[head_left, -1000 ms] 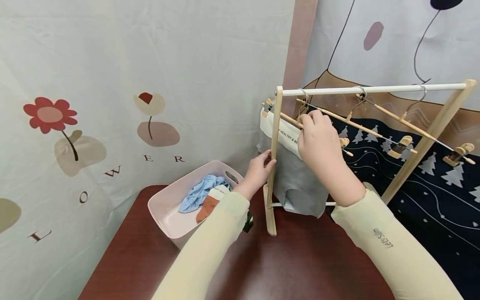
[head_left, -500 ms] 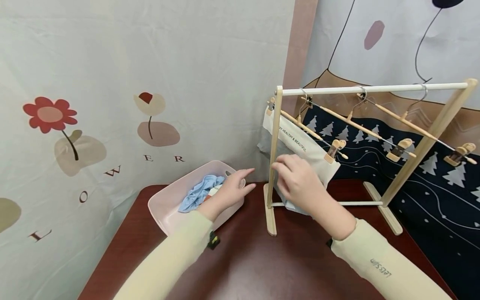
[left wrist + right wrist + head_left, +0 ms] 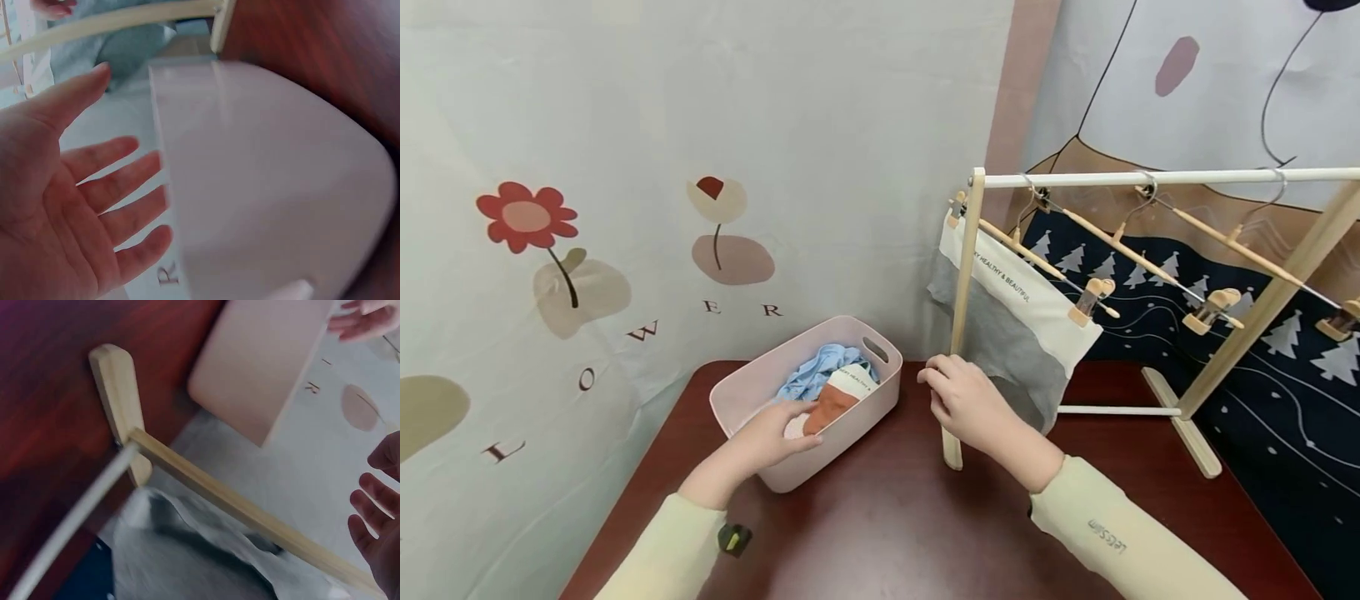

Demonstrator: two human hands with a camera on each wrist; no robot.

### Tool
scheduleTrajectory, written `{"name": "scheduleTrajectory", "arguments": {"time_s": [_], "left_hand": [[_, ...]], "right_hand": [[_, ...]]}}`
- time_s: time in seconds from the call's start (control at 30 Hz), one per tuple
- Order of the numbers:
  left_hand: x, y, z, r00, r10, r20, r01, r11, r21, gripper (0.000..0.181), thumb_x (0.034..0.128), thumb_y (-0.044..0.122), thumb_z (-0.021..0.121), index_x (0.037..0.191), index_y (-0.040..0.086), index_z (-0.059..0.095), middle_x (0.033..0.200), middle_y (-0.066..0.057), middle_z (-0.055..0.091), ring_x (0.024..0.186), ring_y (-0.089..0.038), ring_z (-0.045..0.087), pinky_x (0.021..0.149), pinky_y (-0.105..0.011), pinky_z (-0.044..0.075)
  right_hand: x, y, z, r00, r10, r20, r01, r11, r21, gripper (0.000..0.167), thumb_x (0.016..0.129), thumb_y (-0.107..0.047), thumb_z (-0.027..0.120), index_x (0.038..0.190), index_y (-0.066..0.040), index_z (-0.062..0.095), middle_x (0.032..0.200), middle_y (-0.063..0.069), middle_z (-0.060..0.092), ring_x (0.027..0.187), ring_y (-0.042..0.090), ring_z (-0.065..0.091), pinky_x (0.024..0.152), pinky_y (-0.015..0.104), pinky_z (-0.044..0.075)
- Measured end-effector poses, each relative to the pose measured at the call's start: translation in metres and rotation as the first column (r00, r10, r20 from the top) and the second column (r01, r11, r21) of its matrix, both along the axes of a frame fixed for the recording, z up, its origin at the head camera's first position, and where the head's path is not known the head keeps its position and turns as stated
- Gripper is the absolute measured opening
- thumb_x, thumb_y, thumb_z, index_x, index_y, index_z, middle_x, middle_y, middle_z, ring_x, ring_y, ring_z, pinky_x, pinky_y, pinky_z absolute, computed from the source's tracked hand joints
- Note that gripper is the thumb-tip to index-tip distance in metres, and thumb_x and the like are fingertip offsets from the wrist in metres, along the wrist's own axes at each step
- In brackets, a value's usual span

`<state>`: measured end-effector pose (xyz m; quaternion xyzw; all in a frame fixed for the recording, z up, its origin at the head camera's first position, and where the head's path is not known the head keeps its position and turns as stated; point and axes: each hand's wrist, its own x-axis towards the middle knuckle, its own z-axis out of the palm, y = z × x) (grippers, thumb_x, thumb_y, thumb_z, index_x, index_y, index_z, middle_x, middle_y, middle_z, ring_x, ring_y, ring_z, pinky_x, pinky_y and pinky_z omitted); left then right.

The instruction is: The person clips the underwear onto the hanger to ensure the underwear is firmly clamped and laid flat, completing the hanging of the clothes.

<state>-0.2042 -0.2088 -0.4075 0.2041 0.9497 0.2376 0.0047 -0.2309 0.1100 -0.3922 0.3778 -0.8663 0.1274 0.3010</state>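
In the head view the left hand (image 3: pixel 767 437) reaches over the near left part of the pink basket (image 3: pixel 842 442), its fingers beside an orange and white cloth (image 3: pixel 832 407). The left wrist view shows that palm with fingers spread and nothing held. Blue cloth (image 3: pixel 820 371) lies beside the orange one. Near the rack's left post (image 3: pixel 967 275) is the right hand (image 3: pixel 970 400), empty, with loosely bent fingers. A grey and white garment (image 3: pixel 1000 325) hangs from a clip hanger (image 3: pixel 1019 248) just behind that post.
Two more clip hangers (image 3: pixel 1120 243) hang on the white rail (image 3: pixel 1180 177) to the right. The rack's right foot (image 3: pixel 1183 425) stands on the dark red table (image 3: pixel 880 533). Printed fabric backdrops (image 3: pixel 850 150) rise behind.
The right hand has come away from the hanger and moved down beside the post. My left hand has left the post and moved left to the basket. The garment's right side is now uncovered.
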Motion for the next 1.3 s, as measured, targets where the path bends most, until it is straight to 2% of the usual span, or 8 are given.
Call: {"name": "scheduleTrajectory", "arguments": {"time_s": [0.13,0.27,0.43,0.67,0.87,1.03,1.13,1.3], "left_hand": [[0.012,-0.014,-0.011,0.999,-0.016,0.028,0.017,1.000,-0.002,0.045,0.0830,0.026,0.072,0.120,0.001,0.063,0.115,-0.010,0.067,0.102,-0.028,0.063,0.087,-0.042,0.050],[0.019,-0.017,-0.023,0.996,-0.041,-0.075,0.040,0.999,-0.016,0.026,0.0860,0.013,0.067,0.110,0.005,0.069,0.100,-0.002,0.071,0.087,-0.017,0.065,0.077,-0.032,0.052],[0.023,-0.013,-0.031,0.979,-0.004,-0.204,0.004,1.000,0.002,0.016,0.0853,0.006,0.066,0.100,0.006,0.073,0.094,-0.003,0.073,0.086,-0.015,0.067,0.074,-0.031,0.054],[0.025,-0.010,-0.037,0.975,0.042,-0.220,-0.030,0.998,0.057,0.014,0.0833,0.005,0.068,0.095,0.006,0.075,0.089,-0.002,0.073,0.083,-0.013,0.067,0.071,-0.027,0.054],[0.027,-0.010,-0.036,0.980,0.057,-0.191,-0.043,0.996,0.073,0.013,0.0839,0.006,0.068,0.095,0.007,0.075,0.090,-0.001,0.073,0.083,-0.012,0.067,0.071,-0.027,0.054],[0.027,-0.013,-0.033,0.984,0.058,-0.168,-0.045,0.996,0.078,0.012,0.0849,0.006,0.067,0.094,0.007,0.075,0.090,-0.002,0.073,0.084,-0.015,0.067,0.073,-0.029,0.054],[0.027,-0.013,-0.032,0.985,0.053,-0.163,-0.040,0.996,0.082,0.012,0.0852,0.006,0.067,0.094,0.007,0.075,0.089,-0.001,0.073,0.084,-0.016,0.067,0.073,-0.030,0.054],[0.026,-0.012,-0.035,0.983,0.043,-0.180,-0.028,0.996,0.082,0.012,0.0851,0.006,0.067,0.094,0.007,0.075,0.089,-0.001,0.073,0.085,-0.016,0.068,0.074,-0.031,0.054]], "right_hand": [[-0.010,-0.012,-0.016,0.994,-0.035,0.099,0.033,0.999,0.020,0.021,0.081,-0.006,0.062,0.102,-0.012,0.064,0.101,0.001,0.060,0.088,0.020,0.057,0.072,0.037,0.048],[-0.022,-0.029,-0.027,0.973,-0.045,0.228,0.038,0.999,0.034,0.025,0.086,-0.011,0.064,0.110,-0.009,0.065,0.111,0.005,0.062,0.102,0.024,0.058,0.085,0.042,0.048],[-0.033,-0.050,-0.037,0.933,-0.029,0.360,-0.001,0.996,0.084,0.030,0.093,-0.017,0.057,0.121,-0.007,0.061,0.126,0.011,0.059,0.120,0.027,0.052,0.102,0.043,0.039],[-0.039,-0.071,-0.046,0.905,-0.019,0.426,-0.047,0.988,0.146,0.033,0.100,-0.023,0.047,0.125,-0.007,0.061,0.130,0.008,0.058,0.127,0.025,0.048,0.108,0.042,0.034],[-0.045,-0.081,-0.051,0.921,-0.044,0.387,-0.018,0.987,0.157,0.029,0.100,-0.028,0.045,0.100,-0.012,0.069,0.105,0.002,0.067,0.114,0.021,0.056,0.106,0.040,0.035],[-0.054,-0.094,-0.047,0.925,-0.082,0.371,0.017,0.985,0.174,0.032,0.099,-0.027,0.047,0.072,-0.017,0.061,0.073,-0.004,0.061,0.077,0.015,0.057,0.078,0.033,0.046],[-0.060,-0.104,-0.043,0.890,-0.140,0.435,0.068,0.982,0.177,0.031,0.097,-0.026,0.049,0.070,-0.018,0.061,0.066,-0.004,0.059,0.066,0.011,0.053,0.066,0.030,0.045],[-0.068,-0.122,-0.039,0.800,-0.254,0.543,0.166,0.964,0.206,0.019,0.092,-0.022,0.053,0.095,-0.016,0.071,0.091,-0.003,0.069,0.079,0.011,0.060,0.071,0.030,0.049]]}}
